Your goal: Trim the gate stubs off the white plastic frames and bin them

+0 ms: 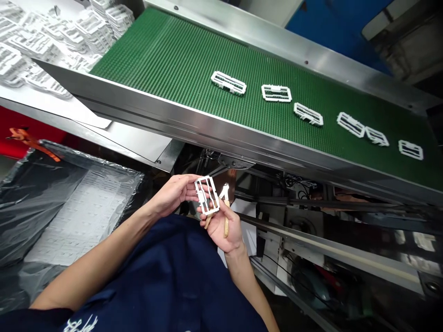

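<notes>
A white plastic frame (201,197) with long slots and a small tab is held up in front of my body. My left hand (175,193) grips it from the left, thumb along the top and fingers behind. On the other side, my right hand (232,230) is palm up, its fingertips at the lower right of the same frame. Side cutters (226,220) with yellow handles lie in that right hand, jaws pointing away from me and slightly apart. Above both hands, several similar white frames (276,93) rest on the green conveyor belt (166,60).
The conveyor's metal side rail (194,122) runs between my hands and the belt. Stacks of white frames (92,30) cover the table at upper left. A plastic-lined bin (121,168) with layered white pieces stands left of me. Machine bars (332,251) and cables are at right.
</notes>
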